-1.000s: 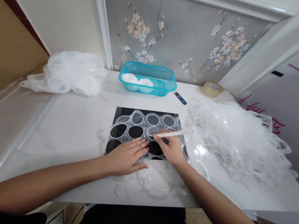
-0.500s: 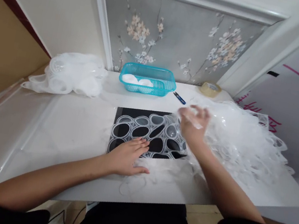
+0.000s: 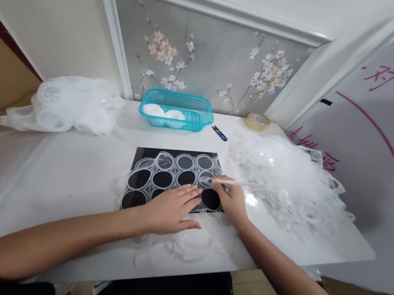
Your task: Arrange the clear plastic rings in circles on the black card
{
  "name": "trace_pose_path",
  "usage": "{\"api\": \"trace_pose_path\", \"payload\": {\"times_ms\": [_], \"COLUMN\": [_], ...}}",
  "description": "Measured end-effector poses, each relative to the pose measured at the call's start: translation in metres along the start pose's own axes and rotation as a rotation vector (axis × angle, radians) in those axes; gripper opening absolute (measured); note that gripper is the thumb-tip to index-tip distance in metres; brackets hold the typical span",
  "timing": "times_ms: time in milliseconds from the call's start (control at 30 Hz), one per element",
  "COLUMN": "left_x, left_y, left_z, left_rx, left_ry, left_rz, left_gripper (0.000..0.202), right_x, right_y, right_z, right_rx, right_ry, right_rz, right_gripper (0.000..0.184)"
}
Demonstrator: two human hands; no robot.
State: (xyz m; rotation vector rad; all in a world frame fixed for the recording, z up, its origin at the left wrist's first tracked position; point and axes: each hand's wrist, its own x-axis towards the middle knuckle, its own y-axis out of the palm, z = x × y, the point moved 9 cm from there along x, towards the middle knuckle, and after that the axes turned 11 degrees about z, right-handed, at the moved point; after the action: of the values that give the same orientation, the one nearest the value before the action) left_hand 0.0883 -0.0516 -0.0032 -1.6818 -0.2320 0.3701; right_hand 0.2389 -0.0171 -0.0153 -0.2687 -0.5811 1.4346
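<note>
A translucent white mesh-like sheet [image 3: 174, 170] with rows of round holes lies over a black board [image 3: 146, 152] on the white table. My left hand [image 3: 171, 209] rests flat on the sheet's lower part, fingers stretched and thumb apart. At the board's right side, my right hand [image 3: 230, 198] is closed in a pinch, fingertips down at one of the rings. A slim white strip [image 3: 247, 184] sticks out to the right from its fingers; whether it is a tool or sheet material I cannot tell. Loose translucent material [image 3: 180, 245] spreads below the board towards the table's front edge.
A turquoise basket [image 3: 196, 126] holding white round pieces stands at the back. Beside it lie blue thread snips [image 3: 219, 133] and a tape roll [image 3: 257, 122]. White translucent material is heaped at right [image 3: 290, 178] and left [image 3: 76, 102]. A written-on whiteboard [image 3: 370, 196] borders the right.
My right hand has come down from above the board's right corner to the sheet. The sheet lies flatter, its holes rounder. My left hand stays on it. The view has shifted right.
</note>
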Motion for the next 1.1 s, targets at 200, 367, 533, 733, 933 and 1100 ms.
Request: {"api": "trace_pose_path", "payload": {"times_ms": [200,367,533,733,933,1100], "left_x": [0.022,0.021,0.02,0.021,0.022,0.017], "left_y": [0.014,0.024,0.025,0.024,0.023,0.026], "left_z": [0.002,0.002,0.001,0.001,0.0,0.0], "left_rx": [-0.031,-0.031,-0.038,-0.032,-0.022,-0.044], "left_ry": [-0.039,-0.04,-0.029,-0.023,-0.022,0.003], "left_rz": [-0.007,-0.005,0.01,0.008,0.046,0.112], "left_gripper": [0.077,0.073,0.075,0.073,0.077,0.089], "right_x": [0.002,0.003,0.003,0.002,-0.008,0.026], "right_y": [0.0,0.014,0.01,0.011,0.028,-0.041], "right_z": [0.003,-0.002,-0.002,-0.003,0.024,0.048], "right_rx": [-0.138,-0.039,-0.021,-0.072,-0.522,-0.743], "right_ry": [-0.065,-0.057,-0.01,-0.012,-0.199,-0.197], "right_rz": [-0.013,0.107,0.099,0.109,0.189,-0.085], "right_gripper": [0.018,0.021,0.023,0.023,0.021,0.023]}}
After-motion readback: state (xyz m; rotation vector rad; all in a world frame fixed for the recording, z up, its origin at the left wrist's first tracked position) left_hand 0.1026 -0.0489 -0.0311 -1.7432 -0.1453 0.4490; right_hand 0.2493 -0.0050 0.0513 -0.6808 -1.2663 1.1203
